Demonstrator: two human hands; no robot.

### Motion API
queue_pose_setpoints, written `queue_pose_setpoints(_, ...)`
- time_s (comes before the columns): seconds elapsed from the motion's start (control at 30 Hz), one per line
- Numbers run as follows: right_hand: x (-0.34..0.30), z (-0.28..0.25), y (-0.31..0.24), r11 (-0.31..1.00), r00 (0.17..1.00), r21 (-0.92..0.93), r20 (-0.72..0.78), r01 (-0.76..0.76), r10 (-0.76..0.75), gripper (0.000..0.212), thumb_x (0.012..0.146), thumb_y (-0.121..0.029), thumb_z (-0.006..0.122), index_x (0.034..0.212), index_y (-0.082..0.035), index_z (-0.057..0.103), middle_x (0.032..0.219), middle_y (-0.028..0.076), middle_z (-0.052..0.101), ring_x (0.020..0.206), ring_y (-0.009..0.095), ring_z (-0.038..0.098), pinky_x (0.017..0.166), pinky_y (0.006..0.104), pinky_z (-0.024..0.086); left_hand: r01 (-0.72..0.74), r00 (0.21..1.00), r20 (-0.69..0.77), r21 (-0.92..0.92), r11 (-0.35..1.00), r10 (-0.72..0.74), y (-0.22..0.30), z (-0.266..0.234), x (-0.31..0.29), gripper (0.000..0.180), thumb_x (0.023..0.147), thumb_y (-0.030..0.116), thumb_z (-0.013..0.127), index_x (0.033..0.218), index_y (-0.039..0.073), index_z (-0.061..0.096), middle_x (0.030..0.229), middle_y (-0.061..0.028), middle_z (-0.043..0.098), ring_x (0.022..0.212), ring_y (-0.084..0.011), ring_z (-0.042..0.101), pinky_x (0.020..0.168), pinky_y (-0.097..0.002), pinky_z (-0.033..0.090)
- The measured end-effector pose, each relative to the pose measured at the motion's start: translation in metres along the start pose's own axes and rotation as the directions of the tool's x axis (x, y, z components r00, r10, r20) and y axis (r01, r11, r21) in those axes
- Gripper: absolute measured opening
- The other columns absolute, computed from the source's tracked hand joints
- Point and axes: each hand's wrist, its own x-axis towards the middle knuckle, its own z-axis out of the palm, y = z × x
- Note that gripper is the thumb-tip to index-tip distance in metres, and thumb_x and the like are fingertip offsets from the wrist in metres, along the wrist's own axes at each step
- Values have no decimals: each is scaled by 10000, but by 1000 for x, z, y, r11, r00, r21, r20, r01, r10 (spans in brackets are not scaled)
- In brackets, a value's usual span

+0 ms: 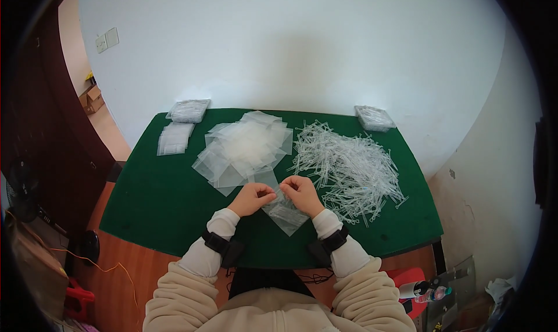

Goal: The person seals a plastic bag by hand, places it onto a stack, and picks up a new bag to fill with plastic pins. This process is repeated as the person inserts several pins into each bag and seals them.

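Both my hands are at a clear plastic bag [290, 220] near the middle front of the table. Several thin clear plastic sticks show inside its lower part. My left hand [253, 199] pinches at the bag's left side, thumb and fingers together. At its upper right, my right hand [303, 196] is closed in a pinch too; the exact grip is partly hidden by the fingers. Just beyond them lies a heap of flat clear bags [247, 146]. To the right spreads a large pile of loose clear plastic sticks [351, 172], each with a small loop-like end.
A green-covered table [157, 201] stands against the white wall. Stacked filled packs [189, 110] sit at its back left corner, with more flat bags [174, 139] in front. Another filled pack [375, 118] is at the back right. A red stool [407, 278] with bottles stands right.
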Motion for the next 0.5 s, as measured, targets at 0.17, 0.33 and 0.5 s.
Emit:
queue_pose_setpoints(0.17,4,-10,8,999,999,51,-50,-10,12,97,831,-85,595,819,12,604,656,-17,556,564,45,482,521,195,389,26,999,34,-7,1000,-26,2,-4,0,181,815,162,643,859,-14,637,700,3,592,639,-59,509,599,-219,428)
queue_pose_setpoints(0.33,6,-14,13,997,998,72,-70,5,0,100,834,-87,599,827,12,596,643,-23,542,547,39,470,517,191,383,58,998,8,-42,997,-57,2,-7,-1,180,817,162,641,857,-12,628,710,9,587,649,-60,506,601,-225,428)
queue_pose_setpoints(0.5,3,-9,2,985,979,-134,-158,112,-132,75,807,-67,606,850,-7,601,698,10,571,646,106,533,559,231,410,52,995,-80,-18,998,-53,-5,-5,1,170,818,162,617,845,-6,620,741,-47,595,660,-116,535,613,-245,434)
